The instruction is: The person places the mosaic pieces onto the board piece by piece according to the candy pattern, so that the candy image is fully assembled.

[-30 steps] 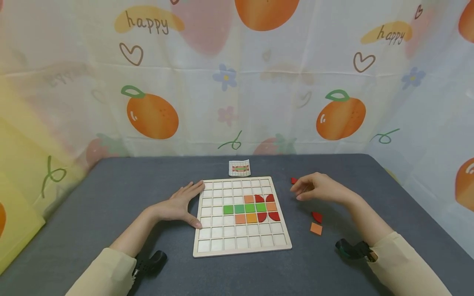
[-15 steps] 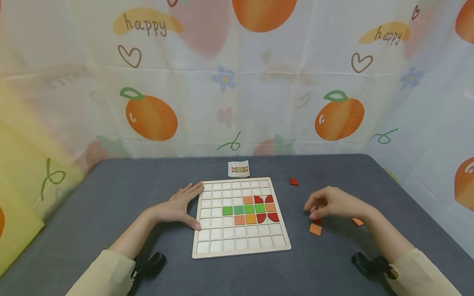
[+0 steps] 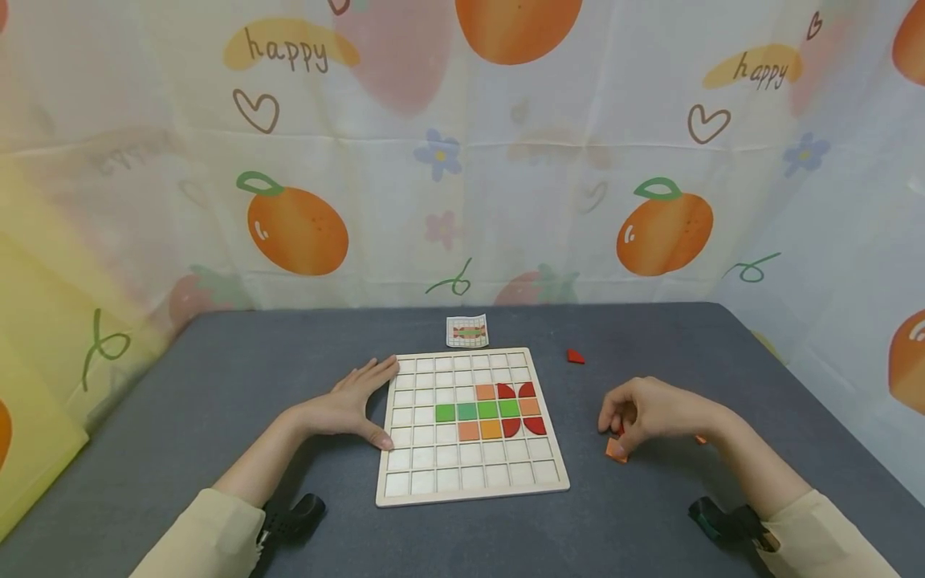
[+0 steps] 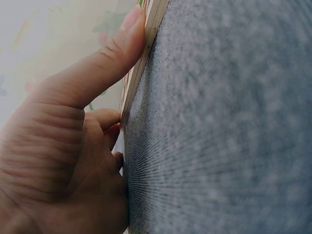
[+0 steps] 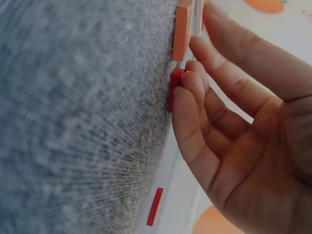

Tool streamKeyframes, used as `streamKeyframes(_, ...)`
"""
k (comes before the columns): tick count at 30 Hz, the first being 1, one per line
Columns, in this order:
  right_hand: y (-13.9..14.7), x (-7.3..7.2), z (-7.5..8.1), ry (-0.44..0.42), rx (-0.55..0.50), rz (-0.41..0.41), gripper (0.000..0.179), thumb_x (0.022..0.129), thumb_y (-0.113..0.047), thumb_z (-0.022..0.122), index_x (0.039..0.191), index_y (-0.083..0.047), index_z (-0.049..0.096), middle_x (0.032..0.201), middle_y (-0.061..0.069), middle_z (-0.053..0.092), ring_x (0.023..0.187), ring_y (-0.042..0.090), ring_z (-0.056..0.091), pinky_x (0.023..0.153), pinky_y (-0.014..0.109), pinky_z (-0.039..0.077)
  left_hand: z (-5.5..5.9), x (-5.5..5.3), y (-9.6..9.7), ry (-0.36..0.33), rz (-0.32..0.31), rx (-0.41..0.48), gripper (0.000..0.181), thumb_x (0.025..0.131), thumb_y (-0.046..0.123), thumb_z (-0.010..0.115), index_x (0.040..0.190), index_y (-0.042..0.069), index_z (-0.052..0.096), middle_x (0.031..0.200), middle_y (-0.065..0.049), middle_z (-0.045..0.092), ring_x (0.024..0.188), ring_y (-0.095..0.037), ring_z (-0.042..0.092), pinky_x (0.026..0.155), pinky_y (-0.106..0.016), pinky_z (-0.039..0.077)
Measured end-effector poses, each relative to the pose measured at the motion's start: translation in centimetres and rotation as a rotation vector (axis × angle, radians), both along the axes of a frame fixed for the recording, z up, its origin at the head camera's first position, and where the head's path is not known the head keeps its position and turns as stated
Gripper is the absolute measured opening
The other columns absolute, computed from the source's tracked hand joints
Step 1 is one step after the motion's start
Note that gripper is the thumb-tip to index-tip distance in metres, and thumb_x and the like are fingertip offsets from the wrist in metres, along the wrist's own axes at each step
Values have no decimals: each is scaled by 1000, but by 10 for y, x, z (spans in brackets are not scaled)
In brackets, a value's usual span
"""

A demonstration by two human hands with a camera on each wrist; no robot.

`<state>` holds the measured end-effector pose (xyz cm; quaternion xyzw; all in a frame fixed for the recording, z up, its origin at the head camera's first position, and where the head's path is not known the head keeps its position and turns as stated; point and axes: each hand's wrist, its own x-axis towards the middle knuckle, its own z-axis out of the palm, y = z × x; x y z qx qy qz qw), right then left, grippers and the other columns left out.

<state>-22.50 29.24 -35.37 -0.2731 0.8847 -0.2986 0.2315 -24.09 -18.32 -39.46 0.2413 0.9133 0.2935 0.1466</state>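
Observation:
My left hand (image 3: 347, 408) lies along the left edge of a pale wooden grid board (image 3: 412, 480), thumb and fingers spread on its rim. Several green, orange and red tiles fill cells on the board's right half. To the board's right, my right hand (image 3: 654, 413) is low over the table with bent fingers. An orange square tile (image 3: 614, 451) lies by its thumb, partly covered. A red tile (image 5: 174, 92) rests on the table against the curled fingertips in the right wrist view. A gap shows between thumb and index finger.
A small pattern card (image 3: 466, 331) lies behind the board. Another red tile (image 3: 575, 356) sits right of the board's far corner. One more orange piece (image 3: 700, 439) peeks out beyond the right wrist. A printed curtain (image 3: 506, 217) hangs behind the dark table (image 3: 303, 337).
My right hand has moved nearer and rightward from the far red tile, uncovering it, and has come down over the orange and red tiles. The left hand stays on the board.

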Motion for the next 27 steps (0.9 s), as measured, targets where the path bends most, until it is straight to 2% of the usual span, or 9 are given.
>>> streamKeyframes(6, -2, 1, 1, -18, 18, 15, 33, 68, -20, 89, 94, -15, 70, 85, 7, 61, 71, 9, 54, 59, 23, 49, 1, 1, 1, 2, 1, -9, 124, 68, 47, 87, 159, 3, 16, 168, -17, 7, 153, -48, 0, 120, -69, 3)
streamKeyframes(15, -5, 2, 3, -21, 42, 42, 24, 70, -20, 87, 83, -14, 68, 82, 4, 64, 65, 8, 56, 58, 24, 49, 2, 1, 2, -2, 8, -12, 124, 67, 46, 88, 159, 4, 16, 168, -17, 8, 153, -48, 0, 120, -69, 4)
streamKeyframes(21, -5, 6, 6, -42, 35, 41, 28, 71, -17, 87, 91, -15, 68, 85, 5, 63, 72, 11, 54, 61, 24, 50, 1, 0, 2, -4, 4, -14, 124, 67, 48, 87, 159, 4, 16, 168, -17, 8, 153, -48, 0, 120, -69, 4)
streamKeyframes(23, -5, 6, 7, -32, 41, 55, 31, 71, -12, 87, 95, -16, 68, 86, 5, 61, 75, 11, 53, 63, 24, 50, 1, 0, 1, -5, 3, -11, 125, 67, 49, 87, 159, 4, 15, 168, -17, 7, 153, -48, 0, 120, -69, 3)
streamKeyframes(27, -7, 7, 6, 32, 60, 99, 31, 69, -5, 85, 89, -19, 66, 85, 2, 60, 74, 8, 54, 63, 23, 50, 1, 0, 0, -11, 3, 3, 125, 67, 49, 87, 159, 4, 15, 168, -17, 7, 153, -49, -1, 119, -70, 3)
